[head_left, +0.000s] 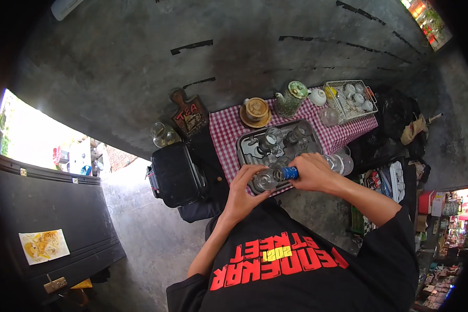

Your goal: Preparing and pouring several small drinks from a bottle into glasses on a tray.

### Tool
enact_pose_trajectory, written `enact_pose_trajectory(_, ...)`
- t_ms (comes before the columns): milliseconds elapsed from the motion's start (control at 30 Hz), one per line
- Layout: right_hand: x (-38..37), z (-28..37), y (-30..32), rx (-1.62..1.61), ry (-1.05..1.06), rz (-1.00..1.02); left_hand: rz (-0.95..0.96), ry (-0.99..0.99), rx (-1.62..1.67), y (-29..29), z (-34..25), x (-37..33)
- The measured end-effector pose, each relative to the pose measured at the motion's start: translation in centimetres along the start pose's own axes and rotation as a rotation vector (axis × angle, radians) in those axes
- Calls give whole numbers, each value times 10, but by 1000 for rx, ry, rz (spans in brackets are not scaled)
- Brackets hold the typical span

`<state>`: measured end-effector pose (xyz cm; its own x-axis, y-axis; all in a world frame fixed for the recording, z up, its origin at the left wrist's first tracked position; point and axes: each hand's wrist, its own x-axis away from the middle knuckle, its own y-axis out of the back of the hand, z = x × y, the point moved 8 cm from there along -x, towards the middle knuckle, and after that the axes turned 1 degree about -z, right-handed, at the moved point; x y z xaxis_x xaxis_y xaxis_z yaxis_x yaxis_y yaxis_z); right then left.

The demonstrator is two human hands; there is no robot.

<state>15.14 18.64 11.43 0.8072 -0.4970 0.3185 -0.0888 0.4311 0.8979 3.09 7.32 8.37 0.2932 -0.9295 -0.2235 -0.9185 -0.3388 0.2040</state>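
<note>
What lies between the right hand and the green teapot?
In the head view: a gray tray holding clear glasses, then some checkered tablecloth.

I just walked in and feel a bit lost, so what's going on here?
A person's left grip holds a glass, while the right grip holds a bottle tipped over, its mouth close to the glass. Whether anything is flowing can't be made out. More glasses stand on a tray on a checked cloth. Beyond the tray are a cup and a teapot.
</note>
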Motion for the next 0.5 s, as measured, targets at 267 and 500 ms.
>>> enact_pose_trajectory(267, -3, 1, -4, 122, -19, 38, -4, -11, -7, -3, 9, 4)
enact_pose_trajectory(500, -3, -2, -10, 203, -11, 53, 2, -29, -13, -6, 12, 7)
